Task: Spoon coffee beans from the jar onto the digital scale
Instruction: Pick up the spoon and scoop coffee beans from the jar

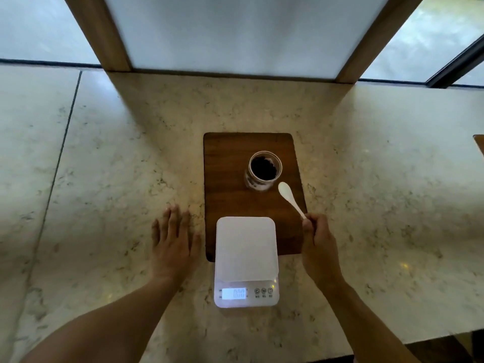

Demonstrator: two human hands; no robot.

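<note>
An open glass jar (pixel 262 169) of dark coffee beans stands on a dark wooden board (pixel 227 163). A white digital scale (pixel 246 247) lies at the board's near end, its platform bare and its lit display reading zero. My right hand (pixel 318 241) is shut on the handle of a white spoon (pixel 289 199), whose empty bowl points toward the jar, just to the jar's lower right. My left hand (pixel 174 238) rests flat on the counter, fingers spread, left of the scale and board.
The marble counter (pixel 104 153) extends wide on both sides. A wood-framed frosted panel (pixel 235 32) rises at the back edge. A brown object's corner (pixel 479 144) shows at the far right. The counter's near edge runs at lower right.
</note>
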